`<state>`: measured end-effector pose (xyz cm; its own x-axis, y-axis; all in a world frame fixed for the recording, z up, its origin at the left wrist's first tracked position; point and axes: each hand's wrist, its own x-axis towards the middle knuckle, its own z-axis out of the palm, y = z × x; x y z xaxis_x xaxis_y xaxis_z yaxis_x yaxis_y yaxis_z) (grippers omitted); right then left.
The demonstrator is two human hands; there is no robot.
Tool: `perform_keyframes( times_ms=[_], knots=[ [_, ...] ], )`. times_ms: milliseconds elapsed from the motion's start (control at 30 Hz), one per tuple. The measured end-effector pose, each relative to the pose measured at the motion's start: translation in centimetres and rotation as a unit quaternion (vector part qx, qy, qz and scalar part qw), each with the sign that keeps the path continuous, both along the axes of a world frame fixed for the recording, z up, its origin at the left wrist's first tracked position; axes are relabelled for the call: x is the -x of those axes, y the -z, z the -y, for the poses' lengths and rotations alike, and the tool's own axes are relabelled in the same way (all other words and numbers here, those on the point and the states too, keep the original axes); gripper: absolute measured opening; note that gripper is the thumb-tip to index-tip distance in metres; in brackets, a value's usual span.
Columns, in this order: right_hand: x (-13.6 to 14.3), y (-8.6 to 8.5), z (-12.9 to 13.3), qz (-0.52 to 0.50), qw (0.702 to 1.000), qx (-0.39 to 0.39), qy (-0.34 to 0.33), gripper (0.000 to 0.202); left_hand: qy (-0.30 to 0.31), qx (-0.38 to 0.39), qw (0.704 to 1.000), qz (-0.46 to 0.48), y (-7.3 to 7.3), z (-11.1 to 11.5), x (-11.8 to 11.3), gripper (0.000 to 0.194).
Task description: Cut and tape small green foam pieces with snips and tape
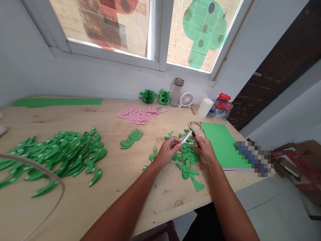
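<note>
Pinching a white strip (186, 137) above green scraps (189, 153) on the desk (112, 208), the left grip (168, 150) presents its far end to the dark tool (194, 135) clasped in the right grip (206, 150), probably for steadiness.

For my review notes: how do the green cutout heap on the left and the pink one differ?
The green cutout heap spreads wider than the pink cutout heap. Green pieces are white-marked; pink ones look plain. Pink lies nearer the window wall than green. Both hold overlapping pieces.
</note>
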<state>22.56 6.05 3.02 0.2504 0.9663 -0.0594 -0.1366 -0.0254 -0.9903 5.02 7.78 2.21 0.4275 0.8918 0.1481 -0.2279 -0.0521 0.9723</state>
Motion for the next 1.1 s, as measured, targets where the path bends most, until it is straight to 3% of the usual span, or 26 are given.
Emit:
perform_keyframes(
  times_ms=[267,433,1100],
  knots=[
    [0.5,0.0,0.1,0.094,0.994,-0.047,0.019,0.043,-0.072,-0.064,0.99,-0.108,0.9,-0.6,-0.1,0.031],
    [0.7,-0.1,0.3,0.147,0.987,-0.066,0.005,0.04,-0.12,-0.093,0.978,-0.145,0.7,-0.5,0.0,0.039],
    [1.5,-0.5,0.6,0.2,0.976,-0.08,-0.011,0.035,-0.084,-0.033,0.992,-0.091,0.2,-0.4,0.0,0.041]
  ],
)
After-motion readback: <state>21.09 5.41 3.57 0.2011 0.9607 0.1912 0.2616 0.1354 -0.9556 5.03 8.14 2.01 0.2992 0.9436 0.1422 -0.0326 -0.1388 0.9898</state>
